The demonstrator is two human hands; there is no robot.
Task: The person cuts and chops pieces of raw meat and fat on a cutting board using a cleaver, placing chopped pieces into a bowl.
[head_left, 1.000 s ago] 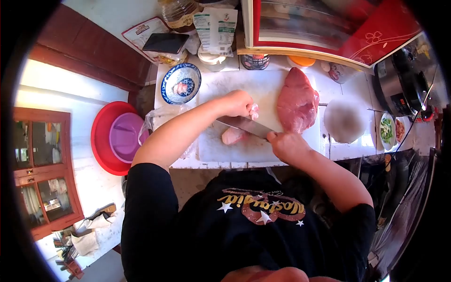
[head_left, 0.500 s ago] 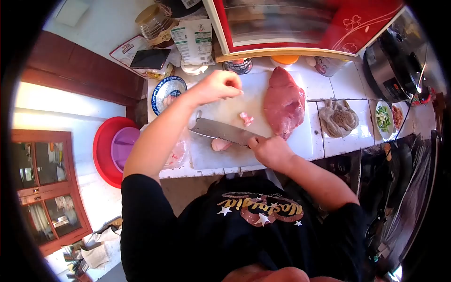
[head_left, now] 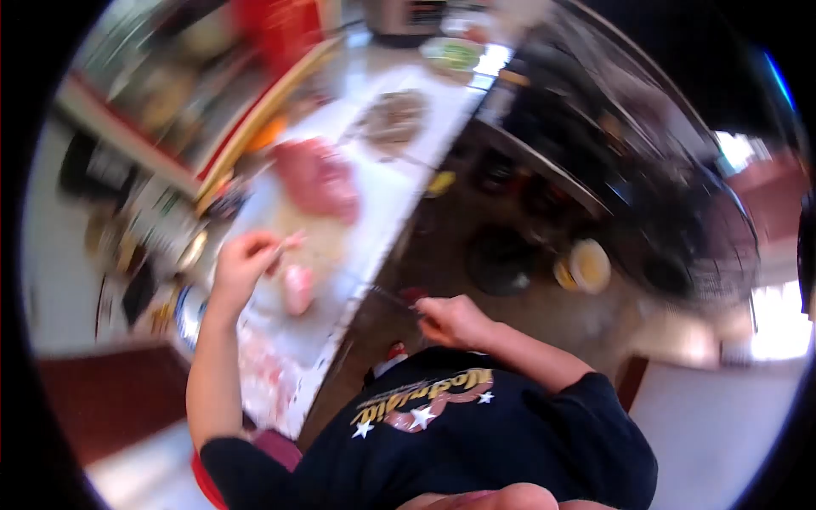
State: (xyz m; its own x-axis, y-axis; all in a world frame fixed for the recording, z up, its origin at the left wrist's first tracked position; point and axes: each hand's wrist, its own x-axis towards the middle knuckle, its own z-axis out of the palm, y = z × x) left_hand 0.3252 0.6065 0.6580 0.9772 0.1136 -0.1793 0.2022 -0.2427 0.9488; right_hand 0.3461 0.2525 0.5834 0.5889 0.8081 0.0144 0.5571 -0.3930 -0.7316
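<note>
My left hand [head_left: 244, 262] is over the white cutting board [head_left: 327, 246], its thumb and fingers pinched on a small pale-pink scrap of meat [head_left: 294, 240]. Just below those fingertips lies a larger pink chunk of meat [head_left: 298, 291]. Farther up the board rests a big dark-red slab of meat [head_left: 319, 180]. Off the counter's front edge, before my shirt, my right hand [head_left: 456, 322] is closed round the handle of a knife [head_left: 393, 297]. Its blade appears nearly edge-on and blurred, pointing toward the counter.
A crumpled grey-brown cloth [head_left: 396, 119] lies beyond the slab. A plate of chopped greens [head_left: 452, 55] stands at the far end, near a cooker [head_left: 408, 19]. A blue-rimmed bowl [head_left: 189, 314] and a plastic bag [head_left: 268, 374] are by my left arm. A pale tub [head_left: 588, 265] sits lower right.
The view has swung to the right and blurred. My right hand has carried the knife from above the board to off the counter's edge. My left hand has come down to the scrap.
</note>
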